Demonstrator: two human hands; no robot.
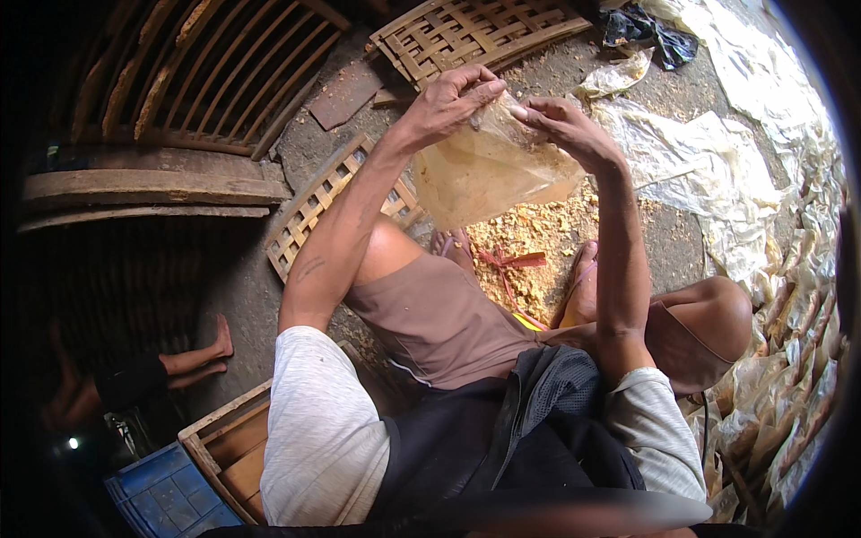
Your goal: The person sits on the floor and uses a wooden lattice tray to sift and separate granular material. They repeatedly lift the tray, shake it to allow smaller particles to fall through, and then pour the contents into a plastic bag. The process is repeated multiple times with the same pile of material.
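My left hand [454, 104] pinches the top edge of a translucent, yellow-stained plastic bag [491, 178]. Close beside it, my right hand [568, 128] grips the same edge between thumb and fingers. The bag hangs slack, looks thin, and carries brownish crumbs near its top. Beneath it, a heap of yellow crumbly bits [531, 232] covers the floor between my feet, which wear thong sandals. A bundle of red plastic strips [511, 261] lies on that heap. Something bright yellow [530, 321] shows partly from under my leg; what it is cannot be told.
Woven bamboo trays [471, 33] lie ahead and by my left knee. Flattened plastic bags [699, 155] spread at right, beside rows of filled bags [773, 403]. A slatted wooden rack [215, 74], a blue crate [171, 494] and another person's legs [195, 360] are at left.
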